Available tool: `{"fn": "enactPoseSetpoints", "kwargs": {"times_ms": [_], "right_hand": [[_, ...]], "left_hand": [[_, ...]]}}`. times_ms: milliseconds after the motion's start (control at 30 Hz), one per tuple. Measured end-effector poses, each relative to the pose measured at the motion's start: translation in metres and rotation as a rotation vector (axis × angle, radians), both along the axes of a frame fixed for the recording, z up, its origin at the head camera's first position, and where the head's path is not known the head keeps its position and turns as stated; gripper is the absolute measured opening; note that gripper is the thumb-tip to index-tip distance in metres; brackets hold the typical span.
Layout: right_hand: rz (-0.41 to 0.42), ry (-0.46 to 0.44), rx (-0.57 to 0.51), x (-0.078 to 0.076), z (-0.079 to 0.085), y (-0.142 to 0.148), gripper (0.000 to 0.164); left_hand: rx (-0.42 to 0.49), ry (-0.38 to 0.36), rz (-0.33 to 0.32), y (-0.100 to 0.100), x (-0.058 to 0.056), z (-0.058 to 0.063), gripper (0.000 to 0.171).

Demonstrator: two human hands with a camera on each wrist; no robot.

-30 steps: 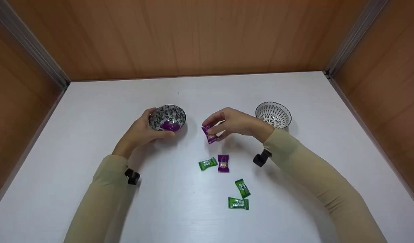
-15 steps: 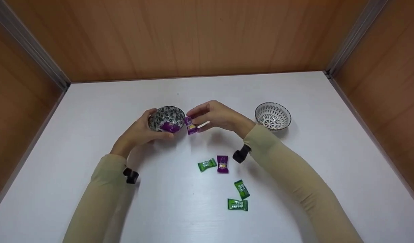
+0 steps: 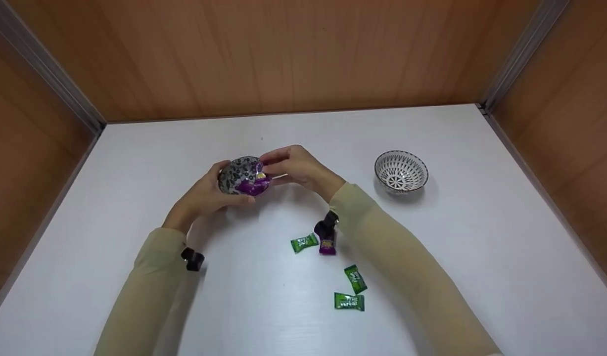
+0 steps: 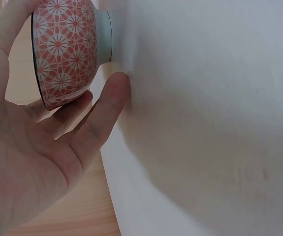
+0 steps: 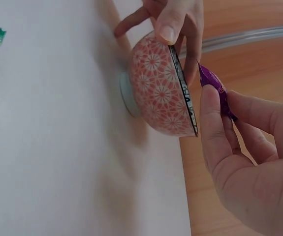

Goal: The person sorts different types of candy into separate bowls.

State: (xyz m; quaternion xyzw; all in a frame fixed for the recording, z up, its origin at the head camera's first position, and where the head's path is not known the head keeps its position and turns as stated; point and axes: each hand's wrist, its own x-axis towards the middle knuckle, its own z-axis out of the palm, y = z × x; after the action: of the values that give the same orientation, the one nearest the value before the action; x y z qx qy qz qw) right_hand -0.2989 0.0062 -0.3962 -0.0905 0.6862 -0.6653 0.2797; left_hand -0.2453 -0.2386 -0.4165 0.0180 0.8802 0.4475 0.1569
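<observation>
My left hand (image 3: 204, 194) grips a small bowl (image 3: 235, 174) at its rim, thumb on the near side and fingers on the far side. Dark flowers pattern the bowl's inside; outside, in the left wrist view, the bowl (image 4: 65, 49) is red with white flowers. Purple-wrapped candy (image 3: 246, 188) lies in it. Another purple-wrapped candy (image 5: 214, 83) is pinched between thumb and fingers of my right hand (image 3: 303, 167), at the bowl's right rim. Whether the bowl's foot touches the table, I cannot tell.
A white bowl with dark dashes (image 3: 401, 173) stands to the right. Nearer me lie green-wrapped candies (image 3: 349, 301) and one purple candy (image 3: 327, 245), partly hidden by the black camera on my right wrist. Wooden panels (image 3: 293, 59) border the white table (image 3: 150, 148).
My right hand has carried the purple candy leftward, from the middle of the table to over the bowl's right rim. The left hand and its bowl have stayed nearly still.
</observation>
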Motion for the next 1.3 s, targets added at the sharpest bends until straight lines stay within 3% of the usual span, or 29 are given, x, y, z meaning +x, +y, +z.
{"fn": "enactPoseSetpoints", "kwargs": {"times_ms": [133,300,867,1133,1300], "right_hand": [[-0.022,-0.023,-0.037,0.001,-0.005,-0.008,0.036],[0.025,0.007,-0.034,0.002,-0.008,-0.016,0.046],[0.058,0.014,-0.076,0.005,-0.003,-0.008,0.05],[0.125,0.047,-0.014,0.008,0.003,0.002,0.052],[0.186,0.115,0.05,0.013,0.01,0.012,0.052]], "left_hand": [[-0.012,0.003,-0.002,0.002,0.001,-0.001,0.13],[-0.015,0.004,-0.003,0.003,0.002,-0.002,0.135],[-0.007,-0.004,0.0,0.0,0.002,0.001,0.128],[-0.002,-0.008,-0.001,0.0,0.0,0.002,0.129],[-0.015,-0.005,0.0,0.001,-0.001,0.001,0.129]]}}
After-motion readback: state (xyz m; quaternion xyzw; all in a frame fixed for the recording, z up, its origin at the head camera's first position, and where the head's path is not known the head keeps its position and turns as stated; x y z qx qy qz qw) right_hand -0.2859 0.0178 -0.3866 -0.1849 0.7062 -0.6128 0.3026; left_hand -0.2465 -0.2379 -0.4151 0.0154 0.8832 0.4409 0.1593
